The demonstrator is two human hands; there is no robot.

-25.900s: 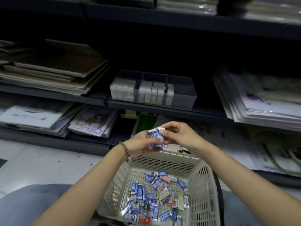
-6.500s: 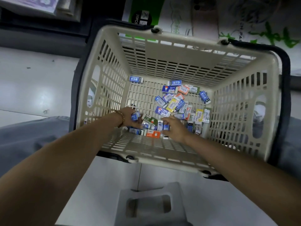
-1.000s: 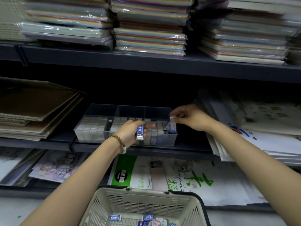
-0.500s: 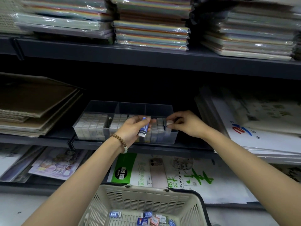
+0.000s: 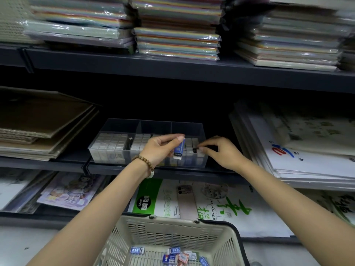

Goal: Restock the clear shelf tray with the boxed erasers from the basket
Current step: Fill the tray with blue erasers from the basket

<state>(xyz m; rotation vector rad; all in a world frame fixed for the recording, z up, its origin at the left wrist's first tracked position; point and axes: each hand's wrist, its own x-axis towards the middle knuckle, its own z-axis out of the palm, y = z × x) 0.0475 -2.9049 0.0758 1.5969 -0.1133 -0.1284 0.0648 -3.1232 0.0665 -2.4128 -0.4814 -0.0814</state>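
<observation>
A clear shelf tray (image 5: pixel 123 124) with three compartments sits on the middle shelf, holding rows of upright boxed erasers (image 5: pixel 110 145). My left hand (image 5: pixel 159 148) hovers over the tray's front and pinches a blue and white boxed eraser (image 5: pixel 179 149), held upright. My right hand (image 5: pixel 221 150) reaches into the right compartment, its fingertips on the tops of the erasers standing there. Below, the beige basket (image 5: pixel 172 233) holds several loose boxed erasers (image 5: pixel 175 255).
Stacks of wrapped coloured paper (image 5: pixel 176 35) fill the top shelf. Brown card sheets (image 5: pixel 44 127) lie left of the tray, and white paper packs (image 5: pixel 303 150) lie right of it. Sketch paper packs (image 5: pixel 188 200) lie on the bottom shelf behind the basket.
My right hand has set its eraser down into the right compartment and now presses on the row. My left hand has stayed over the tray with its blue eraser.
</observation>
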